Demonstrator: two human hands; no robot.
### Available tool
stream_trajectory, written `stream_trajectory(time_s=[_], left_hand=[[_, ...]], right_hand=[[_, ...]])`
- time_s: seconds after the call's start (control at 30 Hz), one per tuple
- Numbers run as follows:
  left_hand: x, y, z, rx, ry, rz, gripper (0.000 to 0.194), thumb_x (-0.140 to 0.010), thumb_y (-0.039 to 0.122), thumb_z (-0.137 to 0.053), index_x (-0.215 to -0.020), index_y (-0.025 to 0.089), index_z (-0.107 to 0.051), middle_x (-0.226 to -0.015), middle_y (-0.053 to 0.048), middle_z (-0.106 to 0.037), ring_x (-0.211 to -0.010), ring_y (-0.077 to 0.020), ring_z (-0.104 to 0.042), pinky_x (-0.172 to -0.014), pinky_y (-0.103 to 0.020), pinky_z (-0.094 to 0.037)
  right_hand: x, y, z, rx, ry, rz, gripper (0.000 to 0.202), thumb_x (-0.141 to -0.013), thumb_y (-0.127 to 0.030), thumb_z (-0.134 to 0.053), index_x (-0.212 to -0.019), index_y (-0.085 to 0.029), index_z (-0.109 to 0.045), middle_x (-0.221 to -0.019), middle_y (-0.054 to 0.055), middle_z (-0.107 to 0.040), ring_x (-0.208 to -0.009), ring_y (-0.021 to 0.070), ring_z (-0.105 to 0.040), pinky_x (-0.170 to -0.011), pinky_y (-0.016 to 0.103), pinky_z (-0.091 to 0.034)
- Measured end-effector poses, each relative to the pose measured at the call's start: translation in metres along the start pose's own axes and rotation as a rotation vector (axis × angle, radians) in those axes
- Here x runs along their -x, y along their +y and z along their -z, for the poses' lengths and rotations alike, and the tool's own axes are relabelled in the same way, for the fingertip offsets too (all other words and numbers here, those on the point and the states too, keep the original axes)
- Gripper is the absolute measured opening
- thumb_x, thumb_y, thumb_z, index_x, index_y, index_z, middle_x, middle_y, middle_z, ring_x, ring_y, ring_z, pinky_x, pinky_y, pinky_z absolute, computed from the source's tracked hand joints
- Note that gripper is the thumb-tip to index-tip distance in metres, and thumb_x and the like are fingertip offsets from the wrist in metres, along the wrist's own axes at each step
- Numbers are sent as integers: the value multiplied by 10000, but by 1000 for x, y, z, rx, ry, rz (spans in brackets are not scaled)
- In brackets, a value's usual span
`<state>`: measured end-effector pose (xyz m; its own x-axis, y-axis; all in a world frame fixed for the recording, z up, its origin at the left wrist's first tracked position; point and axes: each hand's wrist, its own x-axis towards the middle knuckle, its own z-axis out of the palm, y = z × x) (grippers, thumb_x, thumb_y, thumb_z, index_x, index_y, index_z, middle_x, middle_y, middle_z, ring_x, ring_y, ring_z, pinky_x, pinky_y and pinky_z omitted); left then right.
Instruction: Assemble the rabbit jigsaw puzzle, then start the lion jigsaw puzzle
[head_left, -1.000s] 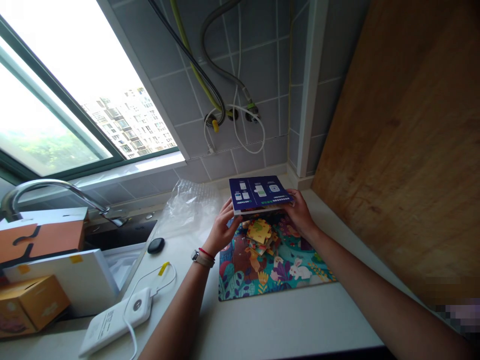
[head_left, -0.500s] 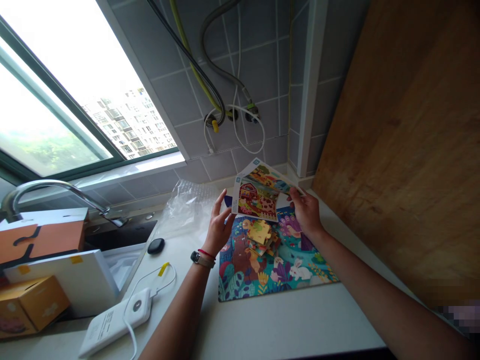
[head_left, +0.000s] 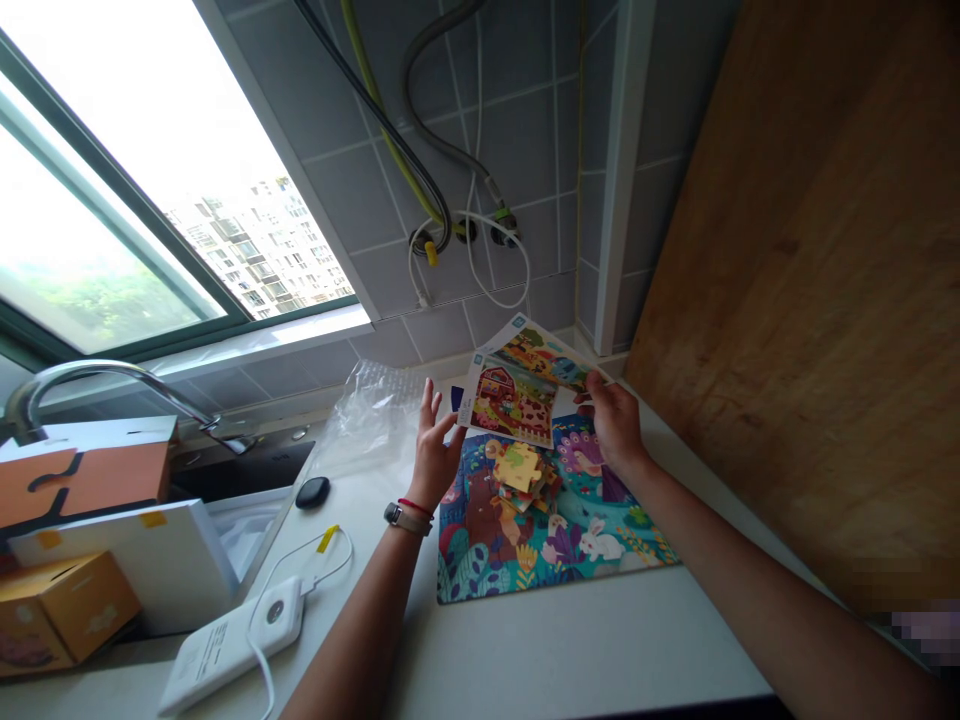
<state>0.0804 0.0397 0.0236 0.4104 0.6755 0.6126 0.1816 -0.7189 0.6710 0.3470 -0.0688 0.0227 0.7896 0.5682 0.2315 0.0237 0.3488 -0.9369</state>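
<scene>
My left hand is at the left edge of a picture card with a red barn, its thumb and a finger at the lower left corner and other fingers raised. A second picture card lies behind it at an angle, and my right hand pinches its right side. Both cards are held above a colourful puzzle board showing a rabbit and a peacock. On the board, below the cards, sits a pile of puzzle pieces.
Clear plastic wrap lies left of the board. Further left are a black oval object, a white power bank with a cable, boxes, and a sink with a faucet. A wooden panel stands at the right.
The fingers of my left hand have lifted and spread a little. The barn card has shifted slightly left, and the rear card shows more of its picture.
</scene>
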Motion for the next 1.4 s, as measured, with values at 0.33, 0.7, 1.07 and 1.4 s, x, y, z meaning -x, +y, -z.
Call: stream_trajectory(time_s=[0.33, 0.7, 1.07, 1.4], left_hand=[[-5, 1, -5, 514, -71, 636, 362, -740, 346, -826, -1046, 171, -742, -1172, -152, -754, -954, -302, -783, -655, -299, -642], [-13, 2, 5, 692, 53, 599, 890, -652, 295, -916, -1440, 232, -507, -1077, -92, -788, -924, -240, -763, -794, -332, -609], [-14, -5, 12, 387, 191, 338, 85, -661, 253, -786, -662, 184, -735, -1293, -114, -700, -1229, -294, -641, -1032, -406, -517], [-7, 7, 4, 408, 30, 251, 103, -732, 229, -669, -691, 178, -749, -713, -23, -741, -646, -158, -672, -618, -249, -546]], right_hand=[[5, -4, -5, -163, -138, -32, 479, -723, -678, -849, -794, -241, -664, -910, 27, -727, -973, 271, -756, -805, 396, -648], [13, -16, -9, -249, -277, -99, 450, -703, -655, -883, -805, -251, -713, -966, 34, -763, -1121, 303, -742, -988, 471, -600], [15, -19, -7, -249, -331, -97, 478, -747, -562, -882, -1129, -314, -736, -1235, 37, -763, -1076, 250, -732, -919, 417, -617], [13, 13, -11, 2, -403, -90, 700, -673, -639, -888, -1238, -259, -726, -1293, 103, -747, -1185, 314, -687, -1017, 456, -545]])
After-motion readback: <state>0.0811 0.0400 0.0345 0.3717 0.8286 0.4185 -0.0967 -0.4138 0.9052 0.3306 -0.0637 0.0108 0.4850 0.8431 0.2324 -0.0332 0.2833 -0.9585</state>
